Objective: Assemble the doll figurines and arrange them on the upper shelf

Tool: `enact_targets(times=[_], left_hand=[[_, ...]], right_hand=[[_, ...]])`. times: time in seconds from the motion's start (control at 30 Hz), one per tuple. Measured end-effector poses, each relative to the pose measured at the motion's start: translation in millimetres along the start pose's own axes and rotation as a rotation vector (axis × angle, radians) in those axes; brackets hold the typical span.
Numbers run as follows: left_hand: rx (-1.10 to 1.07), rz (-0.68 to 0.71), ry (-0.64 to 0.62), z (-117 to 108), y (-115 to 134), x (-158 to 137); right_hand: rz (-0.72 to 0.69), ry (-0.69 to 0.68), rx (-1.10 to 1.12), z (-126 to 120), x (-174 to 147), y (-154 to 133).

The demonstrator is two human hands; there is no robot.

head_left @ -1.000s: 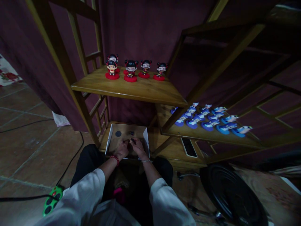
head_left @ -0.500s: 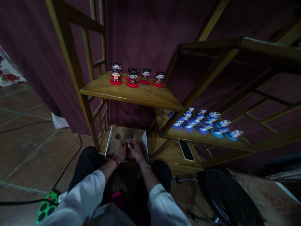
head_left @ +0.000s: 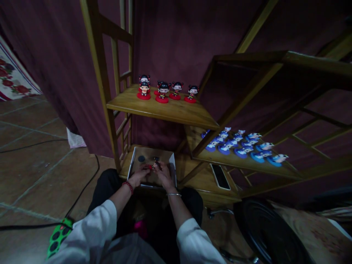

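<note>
My left hand [head_left: 140,175] is closed, its fingertips pinching a small round red base [head_left: 151,167]. Opposite it, my right hand [head_left: 164,174] is closed around a small dark-haired figurine [head_left: 155,165], which lies tilted with its lower end towards the red base. Whether figurine and base are joined, I cannot tell. Both hands are over a shallow white-walled box [head_left: 172,165] with a brown bottom. Inside it lie a dark disc [head_left: 141,158] at the back left and a small dark piece [head_left: 156,159] just behind the figurine.
Several dark-haired figurines on red bases [head_left: 164,91] stand on the wooden shelf [head_left: 165,112] above the box. Several blue and white figurines [head_left: 242,148] stand on a lower shelf at the right. Below them lies a phone [head_left: 220,176]. A black round seat [head_left: 266,231] is at lower right.
The figurine and its red base have come into clear view between my hands, raised a little. My left hand has shifted slightly away from the right. The view has turned slightly left.
</note>
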State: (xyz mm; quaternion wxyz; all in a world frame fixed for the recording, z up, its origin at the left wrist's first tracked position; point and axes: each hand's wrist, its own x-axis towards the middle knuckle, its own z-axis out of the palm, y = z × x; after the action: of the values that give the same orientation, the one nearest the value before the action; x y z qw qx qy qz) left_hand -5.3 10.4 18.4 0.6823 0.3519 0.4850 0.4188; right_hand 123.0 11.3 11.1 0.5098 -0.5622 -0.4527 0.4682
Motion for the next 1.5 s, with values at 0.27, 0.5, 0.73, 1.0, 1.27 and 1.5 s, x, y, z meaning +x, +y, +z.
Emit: enact_targets(times=[0.27, 0.5, 0.73, 1.0, 1.27, 1.5], left_hand=[[-0.317, -0.029, -0.071, 7.9, 23.7, -18.9], [-0.458, -0.044, -0.137, 10.2, 32.8, -35.1], [-0.618, -0.042, -0.219, 6.4, 38.8, -49.3], [-0.666, 0.004, -0.223, 12.8, 63.8, -76.2], [-0.652, 0.077, -0.258, 17.4, 81.9, -96.3], [-0.610, 0.140, -0.297, 20.0, 96.1, -113.4]], right_hand=[[-0.079, -0.008, -0.015, -1.7, -8.9, -33.0], [-0.077, 0.003, 0.038, 0.0, -19.5, -56.4], [-0.078, 0.000, 0.069, 3.5, -30.6, -81.2], [-0.173, -0.032, 0.032, 1.8, -43.3, -114.7], [-0.218, -0.087, 0.013, -0.1, -58.3, -149.0], [-0.276, -0.141, -0.029, -3.1, -72.4, -173.7]])
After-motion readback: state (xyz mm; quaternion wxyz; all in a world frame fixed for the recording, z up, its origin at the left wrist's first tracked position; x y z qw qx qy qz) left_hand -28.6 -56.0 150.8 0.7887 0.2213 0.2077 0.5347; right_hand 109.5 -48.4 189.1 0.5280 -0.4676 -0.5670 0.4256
